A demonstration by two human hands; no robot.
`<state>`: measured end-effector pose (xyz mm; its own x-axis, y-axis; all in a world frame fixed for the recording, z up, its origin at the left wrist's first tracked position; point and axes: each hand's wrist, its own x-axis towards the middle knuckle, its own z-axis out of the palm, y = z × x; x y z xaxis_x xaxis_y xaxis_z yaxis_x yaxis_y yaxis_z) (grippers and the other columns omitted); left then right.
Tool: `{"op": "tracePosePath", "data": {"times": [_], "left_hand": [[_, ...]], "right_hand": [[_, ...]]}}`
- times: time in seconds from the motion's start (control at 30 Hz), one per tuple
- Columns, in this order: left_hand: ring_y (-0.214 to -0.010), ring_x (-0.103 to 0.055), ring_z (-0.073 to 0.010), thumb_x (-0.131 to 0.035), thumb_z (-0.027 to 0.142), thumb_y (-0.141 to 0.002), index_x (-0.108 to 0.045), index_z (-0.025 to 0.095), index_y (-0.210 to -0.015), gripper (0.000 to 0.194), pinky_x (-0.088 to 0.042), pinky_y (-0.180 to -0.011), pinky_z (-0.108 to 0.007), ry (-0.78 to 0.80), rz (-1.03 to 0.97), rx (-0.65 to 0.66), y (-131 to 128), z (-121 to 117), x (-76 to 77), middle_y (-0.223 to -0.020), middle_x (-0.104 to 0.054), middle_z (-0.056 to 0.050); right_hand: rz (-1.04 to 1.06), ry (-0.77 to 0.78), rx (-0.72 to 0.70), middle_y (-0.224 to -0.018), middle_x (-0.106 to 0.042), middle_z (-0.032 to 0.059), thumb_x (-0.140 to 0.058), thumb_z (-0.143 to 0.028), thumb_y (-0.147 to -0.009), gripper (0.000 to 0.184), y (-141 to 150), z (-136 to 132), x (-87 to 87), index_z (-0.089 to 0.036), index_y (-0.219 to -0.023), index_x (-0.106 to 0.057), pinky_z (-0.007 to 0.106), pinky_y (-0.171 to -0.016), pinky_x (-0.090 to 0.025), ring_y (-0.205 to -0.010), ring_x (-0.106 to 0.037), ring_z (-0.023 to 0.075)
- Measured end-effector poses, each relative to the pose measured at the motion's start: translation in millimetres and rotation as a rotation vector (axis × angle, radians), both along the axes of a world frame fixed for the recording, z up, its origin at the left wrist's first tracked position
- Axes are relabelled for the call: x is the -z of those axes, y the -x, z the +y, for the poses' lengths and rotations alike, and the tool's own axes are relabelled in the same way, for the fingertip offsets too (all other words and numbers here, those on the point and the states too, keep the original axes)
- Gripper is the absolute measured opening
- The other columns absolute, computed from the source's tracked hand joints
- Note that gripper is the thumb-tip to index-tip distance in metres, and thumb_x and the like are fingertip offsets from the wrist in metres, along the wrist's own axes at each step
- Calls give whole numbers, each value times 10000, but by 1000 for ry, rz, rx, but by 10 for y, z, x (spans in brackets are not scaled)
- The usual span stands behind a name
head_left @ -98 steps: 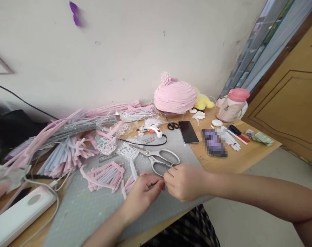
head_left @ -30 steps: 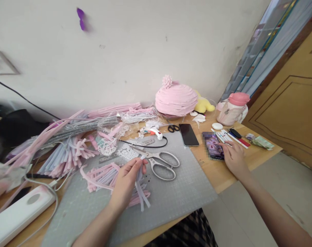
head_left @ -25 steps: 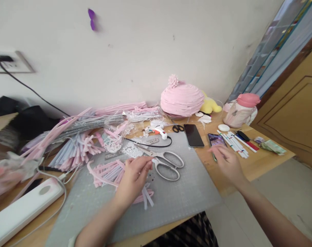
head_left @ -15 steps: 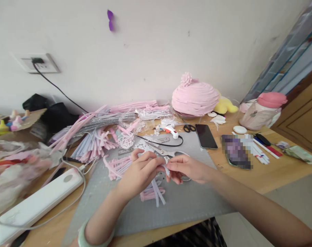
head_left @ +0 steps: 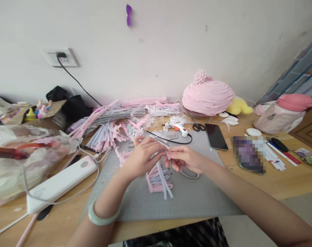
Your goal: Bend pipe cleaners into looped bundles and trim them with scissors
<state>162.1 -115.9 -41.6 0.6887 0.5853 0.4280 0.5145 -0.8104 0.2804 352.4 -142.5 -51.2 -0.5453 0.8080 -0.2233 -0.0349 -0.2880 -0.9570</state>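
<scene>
My left hand (head_left: 145, 155), with a pale green bangle (head_left: 102, 219) round its wrist, pinches a pale lilac pipe cleaner (head_left: 163, 181) whose two ends hang down beneath the fingers. My right hand (head_left: 184, 159) meets it fingertip to fingertip, gripping the same pipe cleaner; the part between the hands is mostly hidden. Under them on the grey cutting mat (head_left: 210, 202) lie folded pink and lilac pipe cleaners (head_left: 152, 183). Large scissors (head_left: 192, 175) lie partly covered by my right hand, with a handle loop showing.
A white glue gun (head_left: 181, 129), small black scissors (head_left: 199, 127) and a phone (head_left: 216, 136) lie behind the hands. Bundles of pipe cleaners (head_left: 107, 136) spread at back left. A white power strip (head_left: 62, 183) with cables lies left, near plastic bags (head_left: 43, 164). A pink-wrapped dome (head_left: 208, 97) stands at the wall.
The view has turned a little to the left, so the desk things appear further right. Both hands stay together on the pipe cleaner, with the fingers slightly shifted.
</scene>
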Motion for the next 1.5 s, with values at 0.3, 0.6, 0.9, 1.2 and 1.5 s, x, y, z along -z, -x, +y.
{"op": "tracePosePath", "data": {"times": [0.3, 0.6, 0.9, 1.2, 1.5], "left_hand": [[-801, -520, -207, -434, 208, -824, -634, 212, -758, 211, -210, -888, -439, 184, 12, -78, -120, -76, 35, -720, -654, -24], [-564, -498, -151, -528, 323, -707, -571, 179, -517, 242, -378, -608, -264, 1038, -466, -171, -197, -8, 196, -517, -545, 12], [-740, -556, -153, -524, 412, -772, -644, 185, -843, 266, -404, -751, -257, 790, -710, -211, 21, 164, 43, -727, -628, -2], [-560, -421, -96, -498, 389, -796, -521, 161, -552, 335, -322, -586, -217, 855, -690, -219, -30, 146, 93, -542, -485, 37], [-495, -396, -78, -603, 430, -701, -542, 150, -583, 310, -327, -518, -210, 1204, -1068, -162, -87, 105, 116, -524, -487, 32]], "right_hand": [[-631, -860, 14, -546, -531, 16, -446, -232, -821, 320, -32, 101, 80, -160, -528, -556, 250, -533, -335, -546, -464, 121], [-836, -1371, -169, -653, -578, 97, -366, -126, -805, 277, -52, 120, 96, -137, -667, -606, 313, -601, -368, -641, -486, 181], [195, 212, 355, -533, -512, -15, -578, -272, -674, 164, 105, 83, 37, -135, -586, -558, 202, -403, -207, -401, -318, 34], [91, -22, 283, -560, -565, -1, -607, -372, -723, 250, 243, -49, 126, -133, -650, -615, 212, -422, -252, -427, -383, 51], [8, -193, 310, -580, -540, -14, -564, -490, -747, 360, 228, -63, 173, -134, -712, -608, 215, -430, -281, -433, -396, 53]]}}
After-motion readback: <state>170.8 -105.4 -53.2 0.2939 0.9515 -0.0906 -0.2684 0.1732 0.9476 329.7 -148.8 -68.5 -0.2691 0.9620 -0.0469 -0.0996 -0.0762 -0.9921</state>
